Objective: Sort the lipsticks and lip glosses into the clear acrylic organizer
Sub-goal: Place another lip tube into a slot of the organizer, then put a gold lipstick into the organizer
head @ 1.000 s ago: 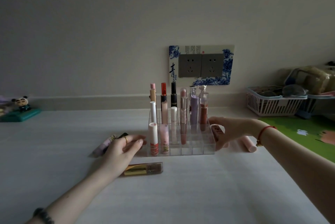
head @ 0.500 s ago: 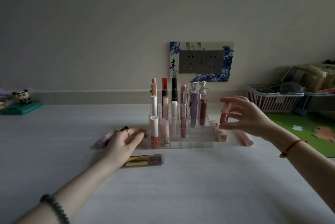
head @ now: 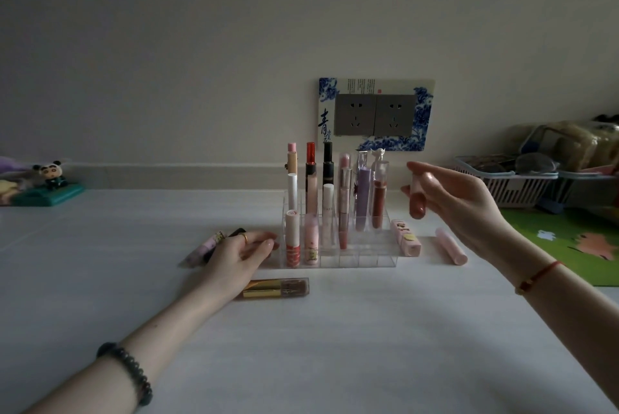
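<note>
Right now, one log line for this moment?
right hand: holds lip gloss aloft, right of organizer | left hand: rests beside organizer | lip gloss: not yet slotted

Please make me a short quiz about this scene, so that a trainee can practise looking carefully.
1. True or false: the right hand holds a lip gloss in the air.
2. Which tube lies on the table nearest the person? A. black B. gold C. purple
3. How many tubes lie to the right of the organizer?
Key: 1 true; 2 B, the gold tube; 3 two, a patterned tube and a plain pink tube.
</note>
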{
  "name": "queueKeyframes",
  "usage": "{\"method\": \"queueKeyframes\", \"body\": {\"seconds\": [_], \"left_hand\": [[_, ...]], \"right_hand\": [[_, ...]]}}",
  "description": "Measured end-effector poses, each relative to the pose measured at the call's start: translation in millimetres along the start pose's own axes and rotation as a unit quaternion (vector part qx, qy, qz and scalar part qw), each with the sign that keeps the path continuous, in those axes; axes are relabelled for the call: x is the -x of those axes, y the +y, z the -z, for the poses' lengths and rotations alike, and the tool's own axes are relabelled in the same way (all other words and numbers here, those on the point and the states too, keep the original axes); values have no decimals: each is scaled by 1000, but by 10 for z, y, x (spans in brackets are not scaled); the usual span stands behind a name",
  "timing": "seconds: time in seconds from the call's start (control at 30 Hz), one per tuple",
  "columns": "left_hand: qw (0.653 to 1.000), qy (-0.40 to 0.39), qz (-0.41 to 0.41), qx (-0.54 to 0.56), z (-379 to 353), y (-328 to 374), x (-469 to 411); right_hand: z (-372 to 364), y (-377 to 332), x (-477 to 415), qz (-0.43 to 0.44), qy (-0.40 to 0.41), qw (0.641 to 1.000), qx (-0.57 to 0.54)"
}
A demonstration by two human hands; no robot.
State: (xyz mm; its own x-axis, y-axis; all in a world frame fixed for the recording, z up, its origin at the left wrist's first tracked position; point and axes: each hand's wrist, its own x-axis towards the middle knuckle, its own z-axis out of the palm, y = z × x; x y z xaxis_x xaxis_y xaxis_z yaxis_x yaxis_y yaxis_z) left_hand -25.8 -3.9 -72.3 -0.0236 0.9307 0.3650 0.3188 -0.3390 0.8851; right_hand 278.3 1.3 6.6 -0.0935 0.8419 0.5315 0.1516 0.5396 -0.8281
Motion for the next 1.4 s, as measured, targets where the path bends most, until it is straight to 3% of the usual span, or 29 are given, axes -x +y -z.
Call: {"method": "queueKeyframes", "body": {"seconds": [0.23, 0.5, 0.83, 1.4], "left_hand": [[1000, -10, 6, 0, 9, -6, 3], [1000, -11, 6, 5, 8, -19, 4], [1000, -12, -5, -1, 8, -53, -24], [1000, -22, -9, 3, 18, -90, -36]], "right_hand": [[-364, -88, -59, 61, 82, 994, 40], [-673, -1, -175, 54, 150, 985, 65], [-717, 188, -115, 29, 129, 982, 133], [-742, 322, -73, 18, 116, 984, 136]]}}
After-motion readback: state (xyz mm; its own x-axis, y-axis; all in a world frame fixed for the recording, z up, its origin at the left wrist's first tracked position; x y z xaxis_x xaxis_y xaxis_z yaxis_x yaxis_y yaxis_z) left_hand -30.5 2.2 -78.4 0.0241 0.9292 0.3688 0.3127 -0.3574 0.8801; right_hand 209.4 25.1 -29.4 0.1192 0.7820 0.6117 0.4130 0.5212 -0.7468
